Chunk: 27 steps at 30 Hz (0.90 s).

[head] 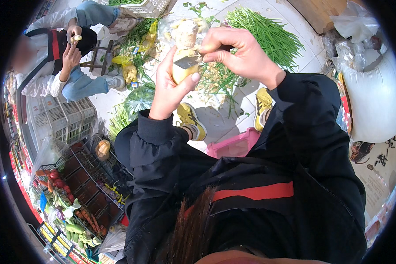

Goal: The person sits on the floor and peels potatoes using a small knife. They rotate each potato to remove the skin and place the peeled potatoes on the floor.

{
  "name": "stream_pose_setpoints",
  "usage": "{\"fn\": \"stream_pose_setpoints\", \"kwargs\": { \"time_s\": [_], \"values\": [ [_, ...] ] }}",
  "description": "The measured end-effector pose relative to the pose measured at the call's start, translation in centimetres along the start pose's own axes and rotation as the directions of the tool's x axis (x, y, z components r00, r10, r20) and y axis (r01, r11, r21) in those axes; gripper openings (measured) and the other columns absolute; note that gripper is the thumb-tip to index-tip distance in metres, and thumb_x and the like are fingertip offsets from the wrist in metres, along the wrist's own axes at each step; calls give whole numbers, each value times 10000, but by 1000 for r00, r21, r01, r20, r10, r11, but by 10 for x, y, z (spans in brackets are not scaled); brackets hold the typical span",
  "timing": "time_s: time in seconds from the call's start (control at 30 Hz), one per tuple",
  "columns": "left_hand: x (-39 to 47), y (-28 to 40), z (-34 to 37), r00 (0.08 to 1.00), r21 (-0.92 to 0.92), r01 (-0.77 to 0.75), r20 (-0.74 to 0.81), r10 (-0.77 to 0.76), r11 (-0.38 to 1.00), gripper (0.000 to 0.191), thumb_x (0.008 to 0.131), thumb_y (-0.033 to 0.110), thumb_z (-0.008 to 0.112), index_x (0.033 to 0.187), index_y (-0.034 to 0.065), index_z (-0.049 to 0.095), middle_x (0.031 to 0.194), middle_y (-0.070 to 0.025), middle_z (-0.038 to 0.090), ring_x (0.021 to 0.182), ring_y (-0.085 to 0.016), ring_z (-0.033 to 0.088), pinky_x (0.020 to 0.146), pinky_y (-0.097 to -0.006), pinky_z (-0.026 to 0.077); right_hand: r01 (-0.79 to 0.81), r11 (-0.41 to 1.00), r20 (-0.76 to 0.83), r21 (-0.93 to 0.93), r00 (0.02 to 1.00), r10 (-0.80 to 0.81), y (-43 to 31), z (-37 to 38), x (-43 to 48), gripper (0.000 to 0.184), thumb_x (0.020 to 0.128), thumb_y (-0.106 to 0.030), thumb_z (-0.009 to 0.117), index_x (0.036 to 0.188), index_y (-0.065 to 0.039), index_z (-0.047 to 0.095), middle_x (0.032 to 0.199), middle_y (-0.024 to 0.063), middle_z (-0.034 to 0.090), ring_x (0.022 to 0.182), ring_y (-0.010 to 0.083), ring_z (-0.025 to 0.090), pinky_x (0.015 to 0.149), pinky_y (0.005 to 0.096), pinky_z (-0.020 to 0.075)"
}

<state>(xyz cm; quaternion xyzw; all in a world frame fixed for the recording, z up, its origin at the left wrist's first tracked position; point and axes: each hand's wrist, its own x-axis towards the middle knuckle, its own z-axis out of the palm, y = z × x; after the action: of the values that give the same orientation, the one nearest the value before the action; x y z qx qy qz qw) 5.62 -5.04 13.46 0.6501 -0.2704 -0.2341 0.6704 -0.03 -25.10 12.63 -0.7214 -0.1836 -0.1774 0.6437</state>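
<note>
My left hand (171, 82) grips a thick root vegetable (185, 36), held upright above the floor. Its upper part is knobbly and pale, and its lower part is smooth and yellow. Across its middle lies a flat dark-grey piece (186, 62); I cannot tell whether it is a blade. My right hand (239, 54) is at the root's right side, with thumb and forefinger pinching a small pale scrap of peel (198, 51). Beneath, scattered peelings (214, 77) cover the tiles. Behind the root sits a clear plastic bag (163, 24) with pale pieces in it.
Green garlic chives (264, 36) lie in a heap ahead. Another person (57, 49) sits at left, handling a small pale piece. Yellow net bags (129, 72) hold knobbly roots. White plastic crates (59, 115), wire vegetable racks (85, 178), a pink plastic stool (234, 145) and a white sack (371, 102) surround me.
</note>
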Motion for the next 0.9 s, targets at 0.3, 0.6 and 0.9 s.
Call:
{"fn": "stream_pose_setpoints", "kwargs": {
  "time_s": [0.3, 0.6, 0.9],
  "values": [
    [-1, 4, 13, 960, 602, -164, -86, 268, 781, 374, 736, 100, 740, 1036, 2, 539, 860, -112, 662, 744, -190, 665, 691, -296, 519, -122, 991, -172, 63, 976, 131, 3, 10, -2, 68, 871, 2, 692, 903, 24, 636, 864, 54, 679, 815, 102, 628, 728, 254, 504],
    [-7, 5, 15, 997, 63, 2, -73, 3, 998, 465, 806, 57, 730, 1214, -6, 516, 998, -38, 648, 875, -89, 604, 772, -250, 504, -139, 988, 54, 74, 989, 135, -5, -11, 4, 67, 870, -6, 696, 901, 18, 642, 875, 39, 679, 847, 101, 640, 778, 251, 514],
    [-5, -1, 10, 992, 161, -64, -101, 81, 985, 439, 787, 86, 748, 1154, -4, 525, 938, -53, 657, 829, -103, 618, 729, -264, 514, -196, 980, 32, 35, 980, 195, -9, -4, 3, 79, 877, -21, 695, 896, 22, 632, 824, 31, 651, 814, 91, 608, 751, 254, 497]
  ]
}}
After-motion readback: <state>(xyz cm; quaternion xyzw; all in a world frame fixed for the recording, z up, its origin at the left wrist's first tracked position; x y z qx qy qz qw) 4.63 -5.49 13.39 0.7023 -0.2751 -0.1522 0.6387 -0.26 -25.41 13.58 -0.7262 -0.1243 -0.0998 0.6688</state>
